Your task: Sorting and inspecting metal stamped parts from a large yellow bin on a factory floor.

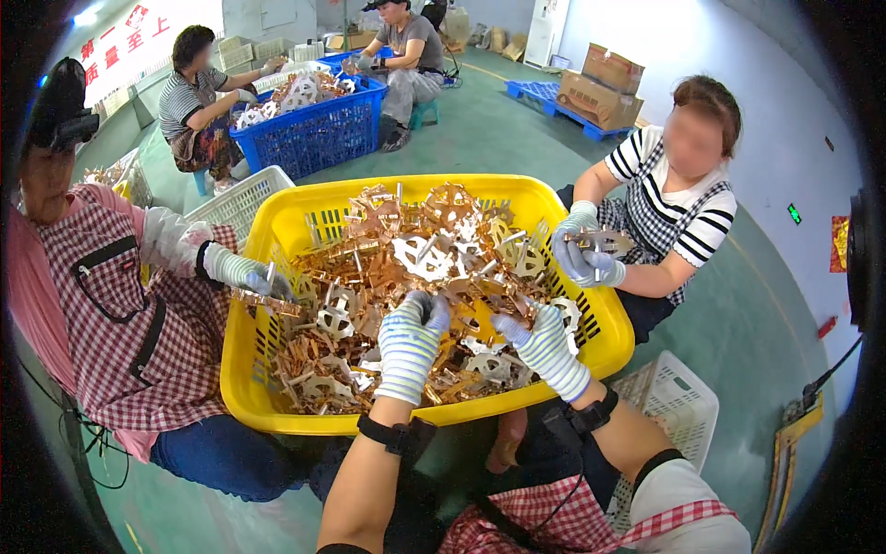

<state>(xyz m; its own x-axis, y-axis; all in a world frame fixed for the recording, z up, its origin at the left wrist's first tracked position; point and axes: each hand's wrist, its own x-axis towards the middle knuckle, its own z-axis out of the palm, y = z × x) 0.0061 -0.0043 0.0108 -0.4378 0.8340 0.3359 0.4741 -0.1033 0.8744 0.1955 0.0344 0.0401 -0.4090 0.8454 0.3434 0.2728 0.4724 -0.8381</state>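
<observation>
Head view, contents as follows. Metal parts (406, 268): copper-coloured and silvery stamped pieces, lying heaped and tangled in a yellow crate (277, 406), which is sitting on the green floor (766, 314) in the middle of the group, just ahead of the wearer's knees.

Left hand (411, 342): wearing a striped knit glove, reaching into the near part of the heap, fingers curled down over the parts with the fingertips bending inward at the top; whether they are pinching one piece cannot be told. Black strap (397, 434) circling the wrist.

Right hand (540, 342): same striped glove, resting on the heap just beside the left, fingers slightly spread and bent, thumb pointing toward the left hand; what it is gripping cannot be told. A black strap is also circling this wrist.

Person on the left, in a checked apron (138, 305): gloved hand (245, 272) holding a copper piece over the crate's left rim.

Person on the right, in a striped top (683, 203): both gloved hands holding a silvery part (600, 242) above the crate's right rim.

White baskets: one (242, 198) standing behind the crate's left corner, another (678, 402) standing near the wearer's right leg.

Background: a blue crate (309, 134) holding more parts, two seated people working at it; cardboard boxes (604, 88) stacked on a blue pallet (544, 97) near the wall.
</observation>
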